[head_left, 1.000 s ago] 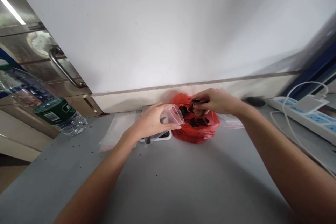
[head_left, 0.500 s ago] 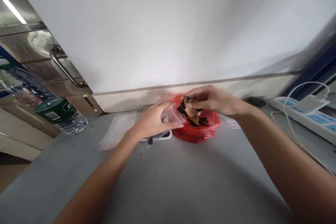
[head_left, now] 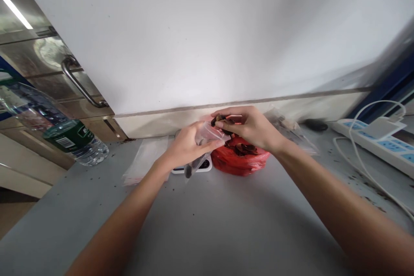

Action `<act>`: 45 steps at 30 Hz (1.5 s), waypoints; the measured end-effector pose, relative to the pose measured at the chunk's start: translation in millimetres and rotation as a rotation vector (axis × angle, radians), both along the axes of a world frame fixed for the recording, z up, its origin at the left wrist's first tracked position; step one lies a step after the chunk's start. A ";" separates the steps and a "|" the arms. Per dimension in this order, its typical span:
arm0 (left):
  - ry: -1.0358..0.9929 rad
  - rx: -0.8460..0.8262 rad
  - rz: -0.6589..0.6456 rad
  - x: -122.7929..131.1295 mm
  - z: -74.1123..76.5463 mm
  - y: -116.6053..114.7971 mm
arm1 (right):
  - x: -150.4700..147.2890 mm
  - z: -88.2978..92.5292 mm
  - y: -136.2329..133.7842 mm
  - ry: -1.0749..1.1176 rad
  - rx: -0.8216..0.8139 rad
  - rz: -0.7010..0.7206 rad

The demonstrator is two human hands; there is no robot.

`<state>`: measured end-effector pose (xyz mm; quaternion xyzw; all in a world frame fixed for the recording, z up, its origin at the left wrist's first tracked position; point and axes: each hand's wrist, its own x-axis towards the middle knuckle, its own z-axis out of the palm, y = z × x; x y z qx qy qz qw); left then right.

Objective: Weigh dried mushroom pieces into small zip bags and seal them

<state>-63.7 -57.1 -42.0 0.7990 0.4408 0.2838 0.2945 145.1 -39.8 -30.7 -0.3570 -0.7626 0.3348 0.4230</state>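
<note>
My left hand [head_left: 187,143] is closed on a clear zip bag [head_left: 207,134], its mouth parted toward the right and some dark pieces in its lower end. Pinched in my right hand [head_left: 250,127] are dark brown dried pieces, like bark or dried leaves [head_left: 221,121], right at the bag's mouth. Below my right hand stands a red plastic bag [head_left: 239,164], open at the top, with more of the dried brown pieces [head_left: 246,148] inside. Under the zip bag, a white digital scale [head_left: 207,166] is partly hidden by my left hand.
Flat clear bags [head_left: 145,161] lie left of the scale, and a large water bottle [head_left: 71,138] stands at far left. To the right are another filled clear bag [head_left: 289,129], a black object [head_left: 316,125] and a power strip [head_left: 384,142] with a white cable. Crumbs dot the grey table [head_left: 226,224].
My right hand has moved left from above the red bag to the zip bag's mouth, carrying dried pieces. The clear bag at right has come into fuller view. My left hand has barely moved.
</note>
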 end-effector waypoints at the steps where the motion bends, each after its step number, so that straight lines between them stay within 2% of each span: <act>1: -0.026 -0.014 -0.017 -0.1 0.6 -0.2 | -0.6 -1.3 0.3 0.007 0.000 -0.010; 8: -0.088 -0.047 -0.012 0.5 1.2 -2.8 | 1.6 -6.9 3.8 0.029 -0.049 -0.042; 13: -0.122 -0.015 -0.022 -5.8 1.6 0.5 | 12.1 -4.1 7.5 0.140 -0.133 -0.148; 16: -0.166 -0.023 0.005 -13.9 3.4 5.0 | 22.4 -0.8 9.9 0.128 -0.157 -0.197; 19: -0.224 -0.039 0.077 -20.6 5.1 10.1 | 32.5 0.4 13.7 -0.038 -0.152 -0.200; 24: -0.479 -0.104 0.155 -25.7 1.7 18.8 | 36.6 -3.5 19.2 -0.572 -0.127 -0.074; 27: -0.594 -0.084 0.184 -31.7 1.0 21.5 | 31.4 -6.5 19.4 -0.724 -0.100 -0.036; 29: -0.504 0.030 0.154 -37.8 4.6 20.3 | 28.5 -7.9 19.1 -0.753 -0.088 -0.029; 31: -0.263 0.118 0.047 -43.4 10.7 17.4 | 27.4 -9.2 19.5 -0.762 -0.084 -0.014; 34: 0.154 0.125 -0.130 -46.6 18.6 13.6 | 28.5 -11.6 21.2 -0.756 -0.081 0.005; 36: 0.340 0.120 -0.168 -46.0 19.9 14.0 | 29.8 -13.3 22.4 -0.756 -0.078 0.013; 40: 0.511 0.067 -0.163 -49.7 13.5 20.6 | 31.7 -15.1 23.7 -0.768 -0.072 0.017; 45: 0.568 0.042 -0.027 -72.6 5.7 28.1 | 31.5 -16.0 23.2 -0.766 -0.062 -0.006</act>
